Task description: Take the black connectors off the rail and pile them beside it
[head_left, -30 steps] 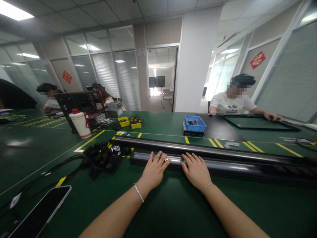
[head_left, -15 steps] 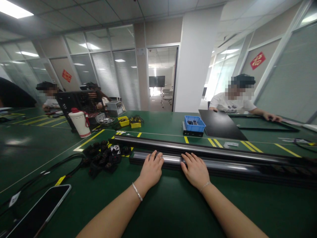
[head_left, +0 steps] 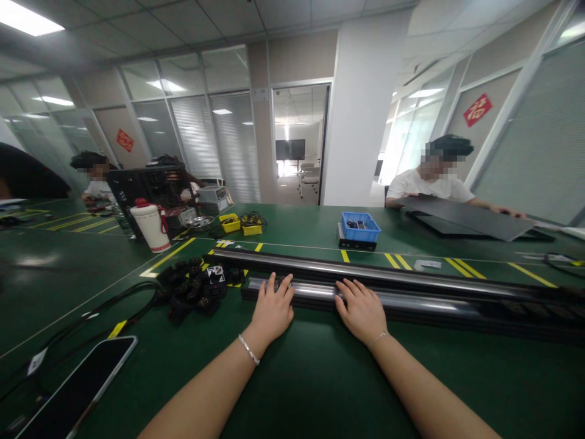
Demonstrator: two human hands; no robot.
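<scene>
Two long, glossy black bars lie side by side across the green table; what they are made for does not show. On the near bar [head_left: 315, 291], close to its left end, rests my left hand [head_left: 272, 310], palm down with fingers spread. My right hand [head_left: 362, 312] lies flat on the same bar a little further right, its fingers stretched out. Neither hand is wrapped around it. The far bar [head_left: 329, 269] runs just beyond my fingertips, untouched. Left of the bar ends sits a heap of small black parts [head_left: 194, 291], too dark to identify.
A phone [head_left: 82, 387] and black cables [head_left: 114, 292] lie at left. Beyond stand a white cup [head_left: 152, 228], an open computer case [head_left: 146, 186], small yellow bins [head_left: 230, 224] and a blue bin [head_left: 361, 227]. Across the table, a co-worker holds a dark panel [head_left: 475, 214].
My left hand has slid slightly left along the near bar, its fingers further apart. My right hand stays put. The co-worker's panel has moved right, over the dark frame.
</scene>
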